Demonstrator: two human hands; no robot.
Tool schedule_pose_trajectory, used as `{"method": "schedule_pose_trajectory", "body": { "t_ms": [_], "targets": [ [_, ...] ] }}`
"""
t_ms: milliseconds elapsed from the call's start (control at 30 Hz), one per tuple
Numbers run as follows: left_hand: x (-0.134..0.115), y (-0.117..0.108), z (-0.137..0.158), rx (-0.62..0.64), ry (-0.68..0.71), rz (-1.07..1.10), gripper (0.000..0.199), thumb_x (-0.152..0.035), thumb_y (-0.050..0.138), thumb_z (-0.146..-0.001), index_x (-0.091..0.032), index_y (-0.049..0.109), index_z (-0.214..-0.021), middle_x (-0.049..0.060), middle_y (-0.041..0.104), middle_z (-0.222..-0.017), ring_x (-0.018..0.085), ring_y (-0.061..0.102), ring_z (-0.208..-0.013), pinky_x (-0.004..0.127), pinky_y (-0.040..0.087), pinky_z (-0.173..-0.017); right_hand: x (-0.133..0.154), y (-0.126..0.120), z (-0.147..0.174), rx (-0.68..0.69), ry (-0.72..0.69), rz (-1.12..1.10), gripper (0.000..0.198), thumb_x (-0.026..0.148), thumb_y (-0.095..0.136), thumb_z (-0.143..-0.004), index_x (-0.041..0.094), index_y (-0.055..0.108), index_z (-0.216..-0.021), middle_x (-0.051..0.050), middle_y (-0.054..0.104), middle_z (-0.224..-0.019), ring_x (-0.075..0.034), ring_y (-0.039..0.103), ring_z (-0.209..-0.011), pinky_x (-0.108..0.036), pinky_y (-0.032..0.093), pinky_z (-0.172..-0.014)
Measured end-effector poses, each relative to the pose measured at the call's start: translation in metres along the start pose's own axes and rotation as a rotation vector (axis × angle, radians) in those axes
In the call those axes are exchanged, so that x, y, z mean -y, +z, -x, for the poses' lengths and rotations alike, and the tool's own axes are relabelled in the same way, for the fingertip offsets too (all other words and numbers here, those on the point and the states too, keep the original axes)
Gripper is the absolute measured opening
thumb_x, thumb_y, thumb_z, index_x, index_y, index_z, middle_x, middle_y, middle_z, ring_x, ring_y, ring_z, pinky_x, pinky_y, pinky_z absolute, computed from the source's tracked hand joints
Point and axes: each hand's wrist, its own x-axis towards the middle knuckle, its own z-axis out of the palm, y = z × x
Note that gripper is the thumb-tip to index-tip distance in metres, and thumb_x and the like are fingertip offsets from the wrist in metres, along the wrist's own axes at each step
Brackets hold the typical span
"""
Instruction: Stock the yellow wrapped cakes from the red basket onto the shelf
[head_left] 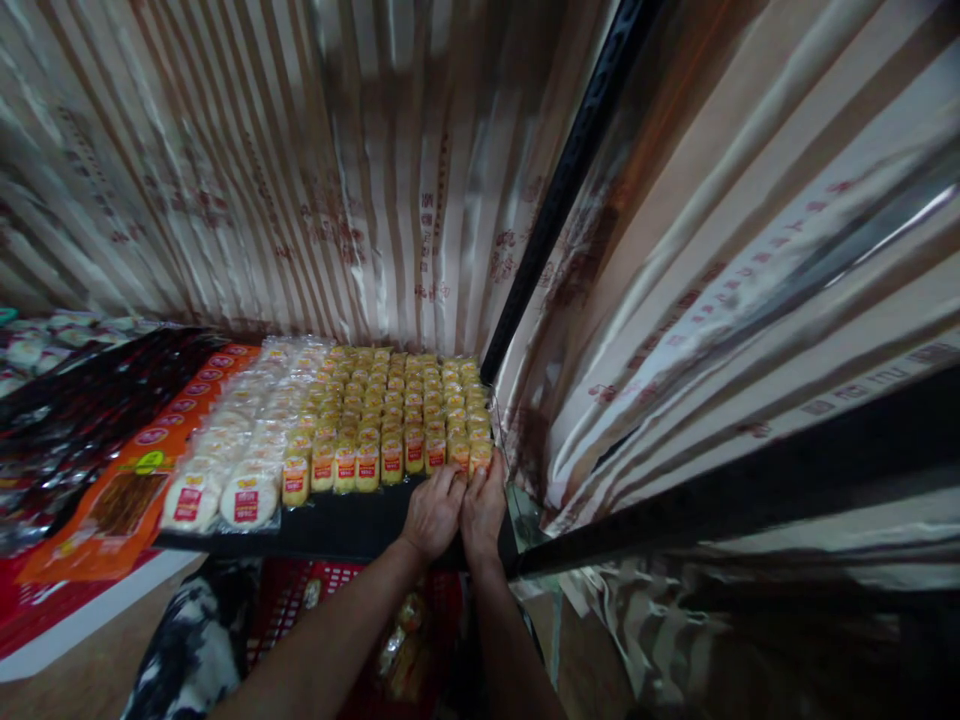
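Rows of small yellow cakes in clear wrappers (367, 465), with orange-red labels, stand close together on a dark shelf (337, 525). At the right front corner of these rows, my left hand (433, 512) and my right hand (484, 508) are side by side, almost touching. Their fingers are closed around the front wrapped cakes (480, 457) there. Parts of the fingertips are hidden by the hands and the wrappers. Left of the yellow rows lie round white cakes in clear bags (251, 497), with red labels.
Further left are an orange snack packet (112, 500) and dark shiny packets (97, 400). Below the shelf, a red basket (281, 600) holds several wrapped pieces (409, 640). A dark metal post (555, 190) rises at the shelf's back right corner, before printed striped curtains (405, 200).
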Motion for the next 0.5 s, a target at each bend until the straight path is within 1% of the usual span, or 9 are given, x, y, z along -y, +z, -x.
{"method": "schedule_pose_trajectory", "body": {
  "t_ms": [100,200,267,400,500],
  "targets": [
    [-0.001,0.001,0.001,-0.041,0.043,-0.054,0.018,-0.015,0.047,-0.085,-0.015,0.060,-0.098,0.009,0.057,-0.112,0.020,0.056,-0.100,0.030,0.049,-0.082,0.001,-0.002,0.000,-0.027,-0.008,-0.022,0.051,0.033,0.026,-0.087,0.008,0.039,-0.130,-0.019,0.046,-0.131,-0.025,0.039,-0.126,-0.046,0.031,-0.103],
    [-0.002,0.000,0.005,-0.026,0.074,-0.066,0.018,-0.015,0.045,-0.086,-0.016,0.061,-0.094,0.008,0.058,-0.111,0.018,0.055,-0.099,0.029,0.049,-0.082,0.000,-0.004,0.003,-0.016,-0.004,-0.032,0.054,0.033,0.025,-0.086,0.006,0.037,-0.130,-0.021,0.042,-0.134,-0.026,0.036,-0.128,-0.047,0.029,-0.104],
    [-0.003,-0.003,0.012,-0.022,0.058,-0.030,0.020,-0.016,0.042,-0.087,-0.016,0.061,-0.093,0.008,0.058,-0.111,0.018,0.054,-0.101,0.029,0.048,-0.083,-0.001,-0.006,0.007,0.001,-0.024,-0.036,0.054,0.033,0.026,-0.085,0.006,0.037,-0.130,-0.021,0.039,-0.136,-0.026,0.034,-0.129,-0.047,0.027,-0.106],
    [-0.004,-0.010,0.037,-0.005,0.024,0.060,0.024,-0.015,0.038,-0.086,-0.017,0.061,-0.093,0.007,0.057,-0.112,0.018,0.053,-0.103,0.029,0.047,-0.085,0.001,-0.011,0.028,-0.012,-0.074,-0.024,0.054,0.031,0.030,-0.083,0.006,0.036,-0.131,-0.020,0.035,-0.139,-0.027,0.029,-0.132,-0.050,0.024,-0.107],
    [-0.008,-0.013,0.060,0.014,-0.025,0.129,0.024,-0.017,0.040,-0.084,-0.017,0.061,-0.095,0.007,0.059,-0.105,0.017,0.055,-0.097,0.027,0.047,-0.083,0.008,-0.017,0.052,-0.009,-0.087,-0.012,0.053,0.029,0.032,-0.083,0.007,0.038,-0.131,-0.019,0.038,-0.137,-0.027,0.030,-0.132,-0.052,0.024,-0.107]
  ]
}}
